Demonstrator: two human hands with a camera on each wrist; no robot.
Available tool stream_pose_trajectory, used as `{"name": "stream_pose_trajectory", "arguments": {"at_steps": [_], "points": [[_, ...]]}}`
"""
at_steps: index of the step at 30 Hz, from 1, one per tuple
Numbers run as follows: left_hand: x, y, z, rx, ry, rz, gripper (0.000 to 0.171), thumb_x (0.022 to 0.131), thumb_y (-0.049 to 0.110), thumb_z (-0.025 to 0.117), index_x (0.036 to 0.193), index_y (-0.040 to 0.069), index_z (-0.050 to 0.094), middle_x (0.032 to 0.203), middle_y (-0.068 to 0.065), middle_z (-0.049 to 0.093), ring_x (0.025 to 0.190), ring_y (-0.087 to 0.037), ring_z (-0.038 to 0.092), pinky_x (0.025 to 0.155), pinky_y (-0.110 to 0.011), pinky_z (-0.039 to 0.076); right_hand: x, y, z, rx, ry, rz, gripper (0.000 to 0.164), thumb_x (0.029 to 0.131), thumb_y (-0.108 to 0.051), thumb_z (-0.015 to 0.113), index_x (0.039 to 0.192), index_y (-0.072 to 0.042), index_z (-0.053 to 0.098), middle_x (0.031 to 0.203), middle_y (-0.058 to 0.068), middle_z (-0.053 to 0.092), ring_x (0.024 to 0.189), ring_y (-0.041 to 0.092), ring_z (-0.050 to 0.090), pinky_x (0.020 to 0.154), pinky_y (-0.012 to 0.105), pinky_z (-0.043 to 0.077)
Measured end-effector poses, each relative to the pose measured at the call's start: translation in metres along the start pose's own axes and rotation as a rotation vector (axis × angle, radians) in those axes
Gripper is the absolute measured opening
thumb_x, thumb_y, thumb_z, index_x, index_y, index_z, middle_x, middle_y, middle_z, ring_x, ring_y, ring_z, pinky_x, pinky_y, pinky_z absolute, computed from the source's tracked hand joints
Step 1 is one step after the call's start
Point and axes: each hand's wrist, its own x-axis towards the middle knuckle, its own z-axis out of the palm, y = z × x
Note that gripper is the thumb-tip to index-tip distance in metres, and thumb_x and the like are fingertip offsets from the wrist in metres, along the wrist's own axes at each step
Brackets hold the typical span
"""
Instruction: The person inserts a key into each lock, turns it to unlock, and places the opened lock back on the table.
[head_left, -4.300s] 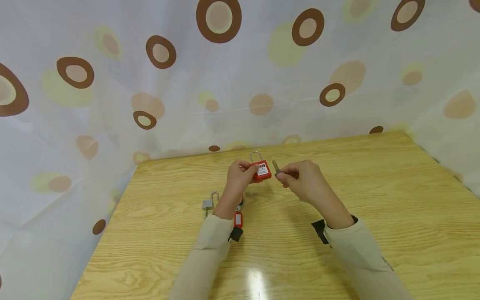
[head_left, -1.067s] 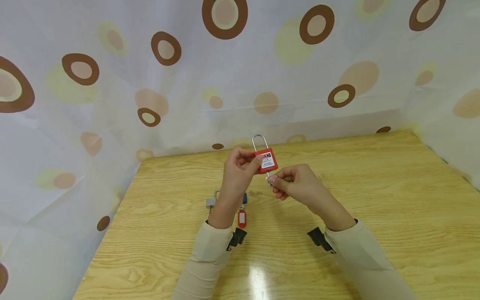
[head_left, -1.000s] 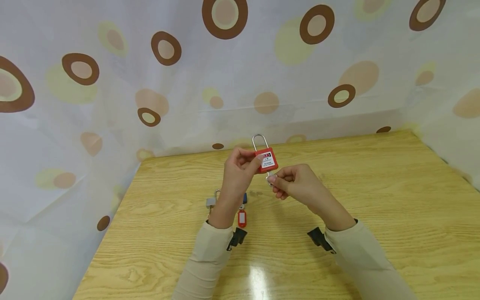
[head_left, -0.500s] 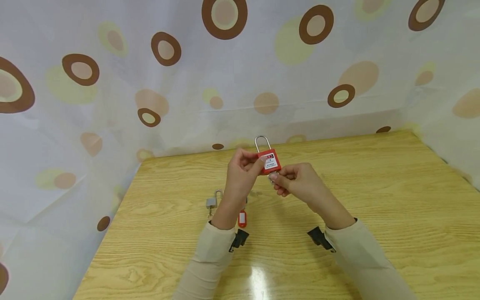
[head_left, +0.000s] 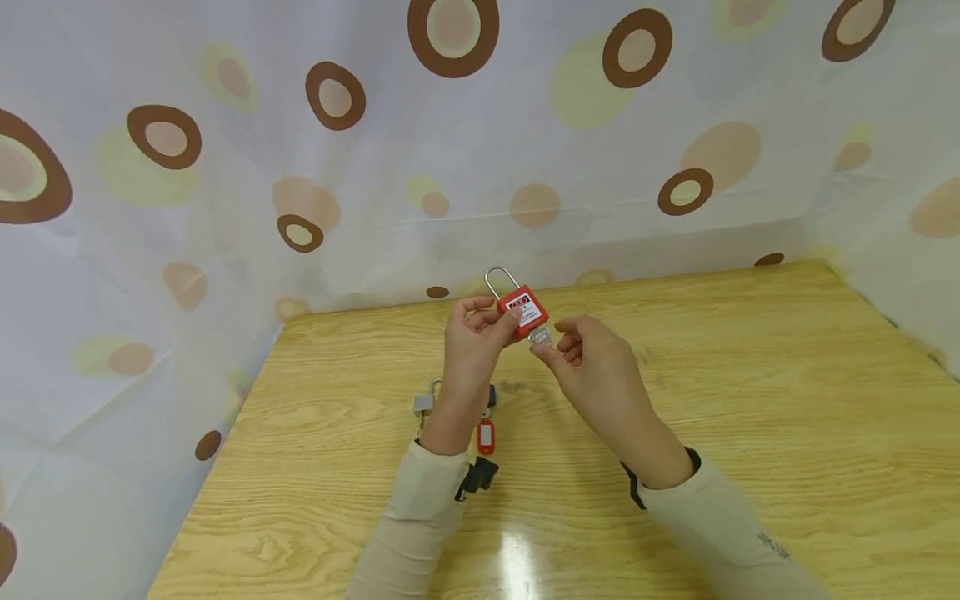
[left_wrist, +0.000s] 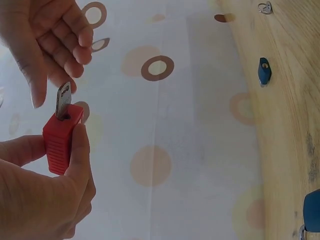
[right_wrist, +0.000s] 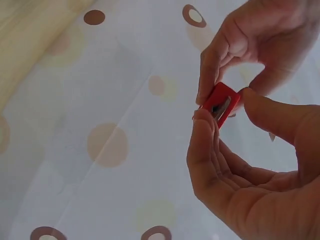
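Note:
My left hand (head_left: 474, 354) holds a red padlock (head_left: 531, 307) up over the table, thumb across its white label, the steel shackle pointing up and away. A silver key (head_left: 540, 337) sticks out of the padlock's underside; in the left wrist view the key (left_wrist: 63, 101) stands in the slot. Around the key's head my right hand (head_left: 603, 383) hovers, thumb and fingers spread apart and gripping nothing. The right wrist view shows the padlock (right_wrist: 218, 97) framed between thumb and fingers of that hand.
On the wooden table (head_left: 337, 467) a silver padlock (head_left: 423, 405) lies left of my left forearm. Beside that wrist are a red key tag (head_left: 486, 436) and a blue object (head_left: 492, 395), partly hidden. A patterned cloth (head_left: 450, 183) hangs behind the table.
The key was brought to the padlock and inserted. In the last half second my right hand has let go of it and spread, and the padlock has shifted left and tilted.

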Motion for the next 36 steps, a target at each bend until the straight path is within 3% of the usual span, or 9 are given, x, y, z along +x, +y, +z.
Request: {"name": "stream_pose_trajectory", "arguments": {"at_steps": [5, 11, 16, 24, 27, 31, 36], "points": [[-0.001, 0.0, 0.001, -0.019, 0.02, 0.014, 0.034, 0.088, -0.001, 0.066, 0.115, 0.0, 0.045, 0.091, -0.007, 0.057, 0.081, -0.014, 0.06, 0.076, -0.028, 0.055, -0.004, -0.003, 0.017, -0.146, 0.127, -0.18, 0.029, 0.086, -0.009, 0.073, 0.101, 0.012, 0.059, 0.084, 0.017, 0.059, 0.071, 0.027, 0.057, 0.058, 0.036, 0.049], [-0.002, -0.002, 0.001, -0.001, 0.008, 0.031, 0.034, 0.088, 0.0, 0.067, 0.115, 0.001, 0.046, 0.093, -0.007, 0.055, 0.081, -0.014, 0.058, 0.075, -0.027, 0.054, -0.004, 0.0, 0.022, -0.168, 0.157, -0.229, 0.017, 0.09, -0.004, 0.066, 0.094, 0.012, 0.061, 0.081, 0.019, 0.062, 0.068, 0.028, 0.06, 0.057, 0.038, 0.051], [-0.003, -0.001, 0.0, 0.004, -0.015, 0.04, 0.036, 0.089, 0.0, 0.066, 0.118, -0.001, 0.044, 0.096, -0.01, 0.057, 0.081, -0.015, 0.061, 0.077, -0.03, 0.055, -0.002, 0.002, 0.022, -0.137, 0.103, -0.196, 0.013, 0.094, -0.001, 0.06, 0.094, 0.011, 0.064, 0.083, 0.019, 0.065, 0.072, 0.03, 0.061, 0.062, 0.041, 0.052], [-0.003, 0.002, 0.0, 0.013, -0.046, 0.03, 0.043, 0.09, -0.002, 0.064, 0.125, -0.004, 0.04, 0.096, -0.009, 0.058, 0.08, -0.016, 0.062, 0.078, -0.034, 0.056, 0.002, 0.009, 0.016, 0.096, 0.013, -0.114, 0.015, 0.097, -0.001, 0.054, 0.091, 0.008, 0.065, 0.077, 0.014, 0.065, 0.068, 0.024, 0.065, 0.058, 0.035, 0.054], [-0.003, 0.003, 0.0, 0.02, -0.052, 0.02, 0.042, 0.09, -0.002, 0.064, 0.125, -0.004, 0.04, 0.097, -0.009, 0.058, 0.081, -0.016, 0.062, 0.079, -0.034, 0.056, 0.003, 0.013, 0.012, 0.153, -0.066, -0.064, 0.018, 0.098, -0.006, 0.054, 0.1, 0.008, 0.065, 0.083, 0.015, 0.067, 0.075, 0.026, 0.067, 0.065, 0.035, 0.056], [-0.004, 0.004, -0.001, 0.046, -0.06, 0.011, 0.039, 0.088, -0.001, 0.067, 0.12, -0.001, 0.044, 0.098, -0.011, 0.06, 0.082, -0.016, 0.062, 0.077, -0.033, 0.056, 0.008, 0.018, -0.003, 0.164, -0.195, 0.018, 0.035, 0.1, -0.024, 0.054, 0.114, 0.006, 0.063, 0.099, 0.017, 0.068, 0.09, 0.029, 0.067, 0.077, 0.042, 0.055], [-0.006, 0.004, -0.002, 0.113, -0.101, 0.014, 0.034, 0.087, 0.003, 0.07, 0.115, 0.002, 0.049, 0.099, -0.011, 0.066, 0.084, -0.016, 0.06, 0.075, -0.029, 0.053, 0.019, 0.023, -0.021, 0.26, -0.279, 0.072, 0.05, 0.099, -0.035, 0.053, 0.13, 0.004, 0.055, 0.12, 0.02, 0.063, 0.106, 0.033, 0.062, 0.09, 0.048, 0.05]]}}
